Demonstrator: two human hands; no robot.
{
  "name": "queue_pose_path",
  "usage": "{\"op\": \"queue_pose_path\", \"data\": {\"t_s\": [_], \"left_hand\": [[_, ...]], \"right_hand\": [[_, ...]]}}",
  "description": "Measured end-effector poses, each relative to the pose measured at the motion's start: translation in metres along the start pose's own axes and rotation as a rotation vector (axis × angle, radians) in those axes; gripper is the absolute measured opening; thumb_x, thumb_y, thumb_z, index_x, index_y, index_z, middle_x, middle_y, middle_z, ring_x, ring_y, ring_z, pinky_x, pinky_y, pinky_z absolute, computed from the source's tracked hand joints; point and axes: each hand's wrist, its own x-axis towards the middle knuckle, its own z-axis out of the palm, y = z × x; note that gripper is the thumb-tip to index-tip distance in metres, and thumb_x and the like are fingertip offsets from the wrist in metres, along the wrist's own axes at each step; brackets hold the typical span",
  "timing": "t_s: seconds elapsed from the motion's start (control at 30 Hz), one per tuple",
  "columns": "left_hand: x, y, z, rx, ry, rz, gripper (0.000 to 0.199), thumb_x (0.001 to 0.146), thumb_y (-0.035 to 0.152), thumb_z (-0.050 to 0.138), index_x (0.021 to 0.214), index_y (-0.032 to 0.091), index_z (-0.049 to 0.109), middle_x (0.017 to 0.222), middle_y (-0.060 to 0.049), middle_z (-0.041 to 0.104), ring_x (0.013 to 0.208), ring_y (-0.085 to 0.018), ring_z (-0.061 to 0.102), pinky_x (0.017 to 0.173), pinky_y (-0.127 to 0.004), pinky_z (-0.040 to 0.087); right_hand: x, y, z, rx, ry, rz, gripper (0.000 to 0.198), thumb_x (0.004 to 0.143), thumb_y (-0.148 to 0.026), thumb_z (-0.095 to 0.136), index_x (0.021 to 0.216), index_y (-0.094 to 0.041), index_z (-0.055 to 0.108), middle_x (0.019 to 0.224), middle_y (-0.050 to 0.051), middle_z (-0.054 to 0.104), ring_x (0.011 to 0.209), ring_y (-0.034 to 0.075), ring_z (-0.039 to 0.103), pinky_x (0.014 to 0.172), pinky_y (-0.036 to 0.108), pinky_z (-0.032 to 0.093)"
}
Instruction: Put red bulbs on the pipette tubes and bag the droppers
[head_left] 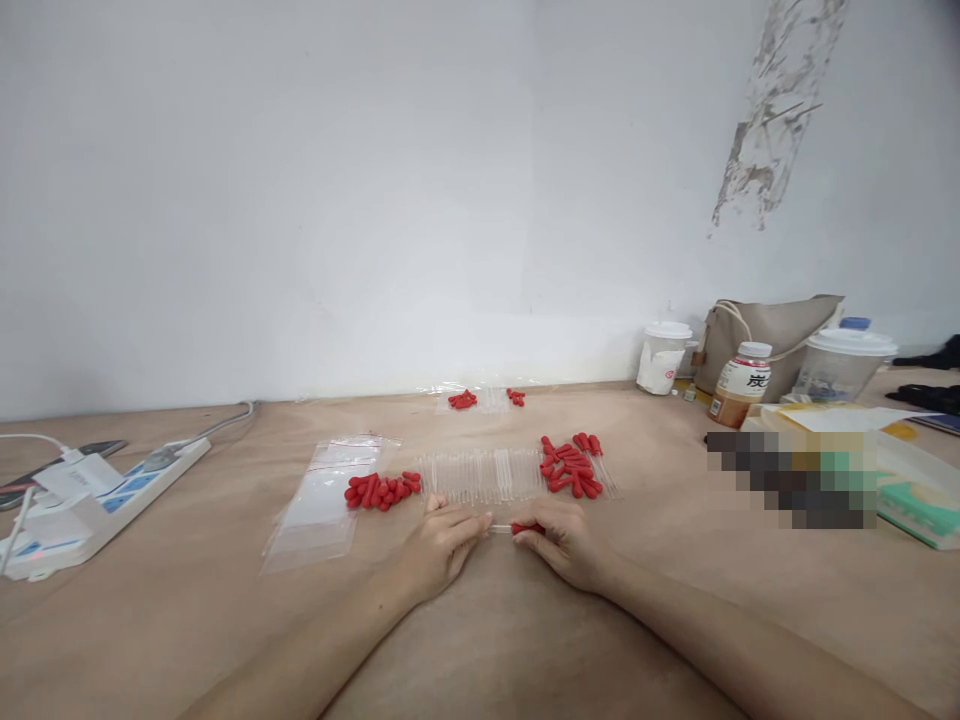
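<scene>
My left hand (448, 542) pinches one end of a thin clear dropper tube (501, 529) low over the table. At its other end, my right hand (568, 540) grips a red rubber bulb (519, 528). The two parts meet in line; whether the tube sits inside the bulb I cannot tell. Just beyond my hands lies a row of clear dropper tubes (480, 476). A pile of red bulbs (381, 490) is at the row's left. Another group of red bulbs (568, 468) lies at its right, some with clear tubes sticking out.
Clear zip bags (319, 515) lie flat at left, near a white power strip (139, 500) with a charger. Plastic packs with red bulbs (463, 400) rest by the wall. At right stand a lidded cup (661, 360), a bottle (741, 385), a grey bag (780, 335) and a tray (922, 475).
</scene>
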Motion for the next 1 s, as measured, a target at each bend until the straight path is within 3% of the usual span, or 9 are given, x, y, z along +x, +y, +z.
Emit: {"op": "queue_pose_path", "data": {"t_s": [0.33,0.77,0.87,1.0], "left_hand": [[0.001,0.003,0.001,0.025,0.009,0.028,0.022,0.089,0.018,0.035,0.091,0.016,0.057,0.065,-0.002,0.061,0.061,-0.014,0.053,0.061,-0.028,0.030],[0.001,0.005,0.004,-0.067,-0.011,-0.053,0.022,0.088,0.021,0.036,0.087,0.018,0.058,0.063,-0.002,0.059,0.060,-0.015,0.052,0.063,-0.028,0.032],[0.003,0.006,0.003,-0.126,0.004,-0.099,0.023,0.090,0.023,0.035,0.097,0.019,0.056,0.070,-0.002,0.062,0.065,-0.015,0.055,0.067,-0.028,0.034],[0.003,0.008,-0.003,-0.179,-0.015,-0.105,0.029,0.088,0.030,0.040,0.115,0.021,0.047,0.092,-0.005,0.064,0.081,-0.017,0.056,0.076,-0.031,0.036]], "right_hand": [[0.002,-0.003,0.000,-0.090,-0.077,-0.015,0.016,0.082,-0.025,0.045,0.085,-0.019,0.060,0.071,0.003,0.060,0.066,0.013,0.052,0.061,0.023,0.041],[0.009,-0.005,0.002,-0.034,-0.109,-0.012,0.017,0.082,-0.025,0.046,0.089,-0.021,0.061,0.079,0.003,0.062,0.074,0.014,0.055,0.066,0.025,0.043],[0.012,-0.006,0.006,0.128,-0.012,0.048,0.019,0.082,-0.029,0.048,0.091,-0.022,0.062,0.081,0.003,0.063,0.074,0.014,0.056,0.068,0.026,0.044],[0.019,-0.006,0.006,0.413,0.227,0.305,0.032,0.073,-0.039,0.058,0.099,-0.021,0.055,0.069,0.000,0.060,0.062,0.013,0.056,0.059,0.025,0.046]]}}
